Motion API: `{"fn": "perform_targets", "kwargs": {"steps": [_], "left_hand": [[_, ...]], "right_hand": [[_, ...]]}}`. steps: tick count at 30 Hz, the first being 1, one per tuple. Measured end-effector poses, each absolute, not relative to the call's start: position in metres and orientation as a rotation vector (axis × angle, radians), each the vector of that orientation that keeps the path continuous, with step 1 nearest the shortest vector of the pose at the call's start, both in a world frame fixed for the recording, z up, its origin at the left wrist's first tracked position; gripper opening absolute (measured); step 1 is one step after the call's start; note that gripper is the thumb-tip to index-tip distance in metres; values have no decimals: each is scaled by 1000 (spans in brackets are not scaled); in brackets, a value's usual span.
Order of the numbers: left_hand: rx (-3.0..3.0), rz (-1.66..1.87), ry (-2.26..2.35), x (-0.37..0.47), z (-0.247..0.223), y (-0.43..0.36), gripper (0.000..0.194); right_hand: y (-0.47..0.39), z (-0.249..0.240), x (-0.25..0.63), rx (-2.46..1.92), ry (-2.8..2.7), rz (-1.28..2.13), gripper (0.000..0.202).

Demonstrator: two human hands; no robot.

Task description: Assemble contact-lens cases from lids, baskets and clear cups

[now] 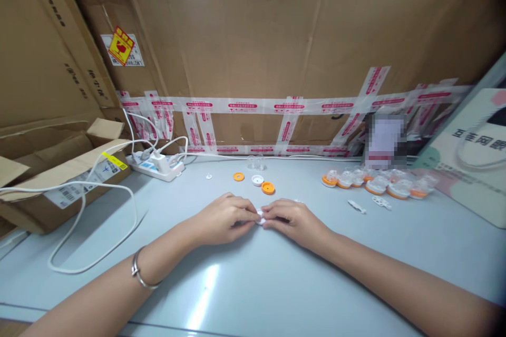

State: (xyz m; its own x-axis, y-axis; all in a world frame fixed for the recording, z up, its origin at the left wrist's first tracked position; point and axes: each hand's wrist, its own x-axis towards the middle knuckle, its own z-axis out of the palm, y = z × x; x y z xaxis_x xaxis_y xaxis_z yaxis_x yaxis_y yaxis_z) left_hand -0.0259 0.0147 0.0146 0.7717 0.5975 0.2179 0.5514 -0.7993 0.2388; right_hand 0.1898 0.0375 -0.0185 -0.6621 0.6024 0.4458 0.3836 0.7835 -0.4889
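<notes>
Between my two hands is a small round white plastic part (260, 217), held just over the table. My left hand (229, 218) pinches it from the left with thumb and fingers; my right hand (290, 221) grips it from the right. Fingertips cover much of it. Just beyond lie an orange cup-shaped part (268, 188), a white round part (257, 180) and a flat orange ring (239, 177). Behind them stand clear plastic pieces (256, 162). A tiny white piece (208, 176) lies farther left.
Several clear-topped orange and white assemblies (377, 184) cluster at the right, with two flat white pieces (357, 206) before them. At left are an open cardboard box (79, 184), a power strip (158, 167) and a looping white cable (136, 210). A large carton (245, 37) walls the back.
</notes>
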Motion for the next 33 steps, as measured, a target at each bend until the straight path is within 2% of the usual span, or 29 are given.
{"fn": "perform_targets", "kwargs": {"steps": [7,12,17,21,24,29,33], "left_hand": [[2848,382,951,-23,15,10,27],[2860,372,943,-20,17,8,27],[2696,507,1001,-44,42,19,23],[2482,111,1398,-85,64,28,18],[2272,-195,1565,-106,68,31,21],[2208,-274,1551,-102,56,33,31],[2230,-283,1583,-94,48,35,22]], "right_hand": [[33,-11,188,-712,-2528,316,14],[31,-7,188,-750,-2566,344,15],[34,-8,191,-763,-2479,437,13],[34,-5,192,-802,-2422,546,12],[33,-2,192,-847,-2414,589,17],[31,0,191,-898,-2416,578,15],[29,-1,191,-887,-2414,593,16]]}}
